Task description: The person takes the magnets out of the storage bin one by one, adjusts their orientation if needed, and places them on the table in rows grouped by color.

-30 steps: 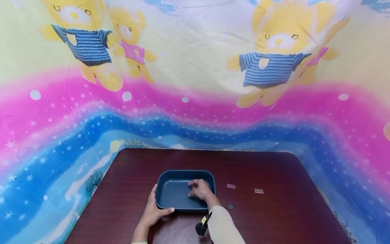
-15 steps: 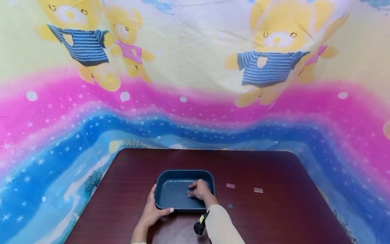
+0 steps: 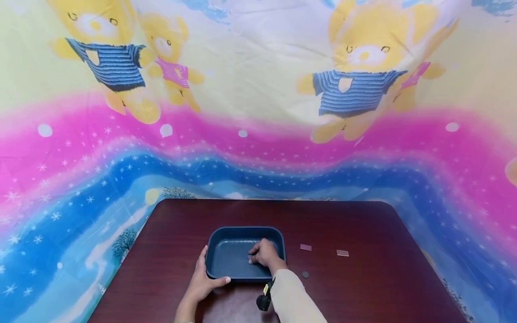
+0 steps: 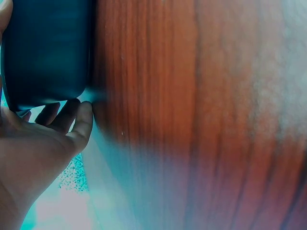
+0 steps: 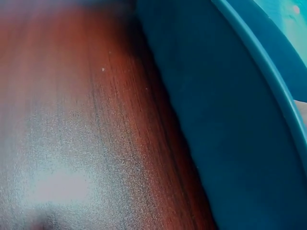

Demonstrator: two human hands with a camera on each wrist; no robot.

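Note:
A deep rectangular dark blue-grey dish [image 3: 226,258] stands on the table. My left hand [image 3: 202,281] grips its near left corner, thumb along the front rim and fingers against the left wall. In the left wrist view, fingers of my left hand [image 4: 43,139] curl at the wall of the dish [image 4: 48,52]. My right hand [image 3: 266,253] reaches inside the dish over its right wall. Its fingers are bent, and a small greyish piece [image 3: 250,257] shows at the fingertips, mostly hidden. In the right wrist view the outer wall of the dish [image 5: 216,110] fills the right side.
On the dark red-brown wooden table [image 3: 375,296], right of the dish, lie a small pinkish rectangular plate [image 3: 305,247], a second small light rectangular plate [image 3: 342,253] and a small grey disc [image 3: 305,274]. A bear-patterned cloth [image 3: 242,98] hangs behind the table.
The right hand's fingertips have drawn closer together inside the dish, and the small greyish piece has come into view beside them. The left hand keeps its hold.

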